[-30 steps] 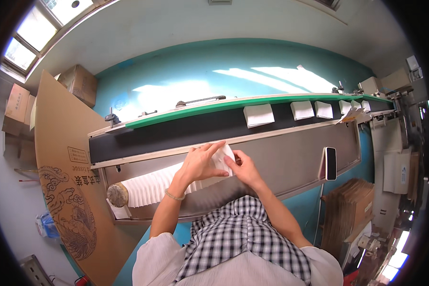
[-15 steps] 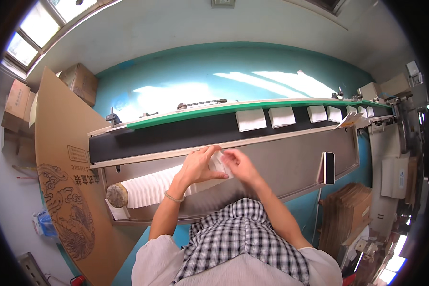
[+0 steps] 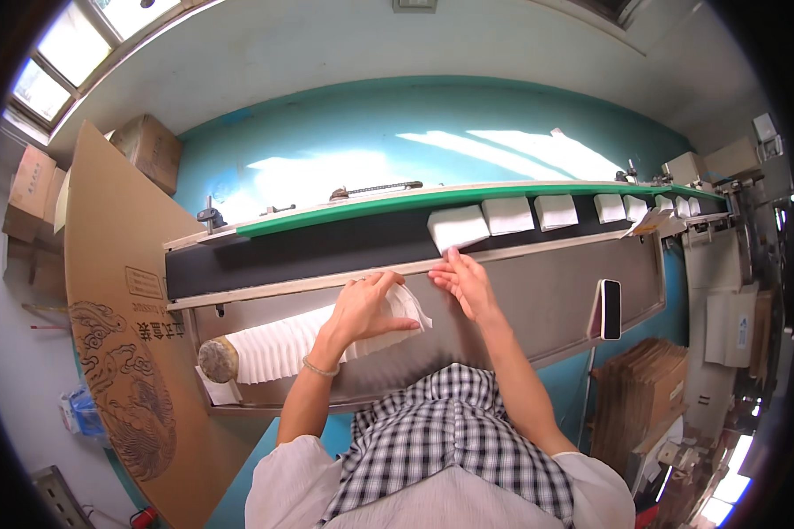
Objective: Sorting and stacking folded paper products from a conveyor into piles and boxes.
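Head view: the left hand point(image 3: 360, 309) is clamped round the end of a long row of folded white tissue point(image 3: 273, 349), fingers on the far side, thumb on the near. The right hand point(image 3: 468, 284) is apart from it, between its two and three o'clock, fingers loosely spread and holding nothing visible. At the right hand's twelve o'clock a white packet point(image 3: 459, 227) sits on the dark belt point(image 3: 326, 245); whether a fingertip touches its near corner, I cannot tell. More white packets point(image 3: 556, 212) line the belt from two o'clock onward; those look like the portion done. The row lies on the metal table point(image 3: 547, 282), running toward the left hand's eight o'clock to a round brownish block point(image 3: 218, 360); judging by its length, plenty is left to divide. At the right hand's three o'clock stands a phone point(image 3: 610, 310), with stacked cardboard point(image 3: 640, 397) at four.
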Tool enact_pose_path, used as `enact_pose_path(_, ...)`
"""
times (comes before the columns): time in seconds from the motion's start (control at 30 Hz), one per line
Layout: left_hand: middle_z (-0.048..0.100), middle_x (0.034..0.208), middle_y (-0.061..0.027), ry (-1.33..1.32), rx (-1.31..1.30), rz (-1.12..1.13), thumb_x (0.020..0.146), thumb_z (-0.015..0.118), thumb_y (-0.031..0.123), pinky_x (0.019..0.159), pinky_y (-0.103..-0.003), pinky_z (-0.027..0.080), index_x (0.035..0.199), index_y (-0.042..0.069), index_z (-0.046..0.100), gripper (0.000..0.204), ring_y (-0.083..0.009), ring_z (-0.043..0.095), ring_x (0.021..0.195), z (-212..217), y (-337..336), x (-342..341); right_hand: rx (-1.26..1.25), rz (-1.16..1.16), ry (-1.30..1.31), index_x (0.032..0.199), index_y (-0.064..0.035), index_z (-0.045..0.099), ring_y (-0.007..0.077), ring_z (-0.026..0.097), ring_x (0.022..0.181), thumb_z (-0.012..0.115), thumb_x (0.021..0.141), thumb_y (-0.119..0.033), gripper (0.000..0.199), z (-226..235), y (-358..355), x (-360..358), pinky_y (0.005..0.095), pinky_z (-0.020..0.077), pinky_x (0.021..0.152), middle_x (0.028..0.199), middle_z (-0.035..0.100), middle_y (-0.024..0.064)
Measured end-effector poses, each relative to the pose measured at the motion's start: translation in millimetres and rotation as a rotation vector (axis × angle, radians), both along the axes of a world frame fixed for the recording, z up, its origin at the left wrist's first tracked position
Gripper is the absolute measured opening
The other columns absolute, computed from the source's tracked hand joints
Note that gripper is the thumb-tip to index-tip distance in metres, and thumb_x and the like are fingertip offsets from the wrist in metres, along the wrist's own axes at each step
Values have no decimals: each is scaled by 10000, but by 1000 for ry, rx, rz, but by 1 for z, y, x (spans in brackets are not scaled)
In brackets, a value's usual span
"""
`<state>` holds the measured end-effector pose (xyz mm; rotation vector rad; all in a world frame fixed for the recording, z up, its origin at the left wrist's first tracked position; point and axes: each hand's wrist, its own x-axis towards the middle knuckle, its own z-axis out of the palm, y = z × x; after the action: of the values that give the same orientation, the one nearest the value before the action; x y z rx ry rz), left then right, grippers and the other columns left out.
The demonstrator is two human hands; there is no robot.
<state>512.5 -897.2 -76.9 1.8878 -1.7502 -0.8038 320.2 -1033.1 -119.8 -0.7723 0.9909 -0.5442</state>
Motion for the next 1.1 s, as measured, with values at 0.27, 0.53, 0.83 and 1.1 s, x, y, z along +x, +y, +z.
enact_pose_path(0.27,650,1230,-149,-18,-102,-31,638,842,581,972,-463,435,1225,94,588,803,-338,609,1151,7,9,5,-585,423,258,1196,11,612,95,595,788,642,983,-340,411,-7,66,8,267,507,672,923,658,54)
enact_pose_path(0.53,661,1186,-153,22,22,9,638,840,580,981,-448,441,1216,91,596,795,-342,614,1135,5,9,8,-140,158,69,1140,55,610,156,675,843,639,978,-211,313,-33,15,-16,283,548,684,1013,688,109)
enact_pose_path(0.83,672,1186,-167,8,-126,-15,617,862,573,924,-441,503,1265,79,584,861,-369,640,1082,2,18,14,-778,479,396,1214,36,586,120,630,902,615,992,-383,475,8,78,24,272,514,763,996,669,74)
enact_pose_path(1.1,663,1177,-146,10,9,12,651,835,576,921,-426,467,1199,98,590,767,-338,641,1058,8,27,21,-155,434,168,1210,54,603,129,660,821,641,955,-145,326,-11,46,-9,280,554,701,1014,692,84)
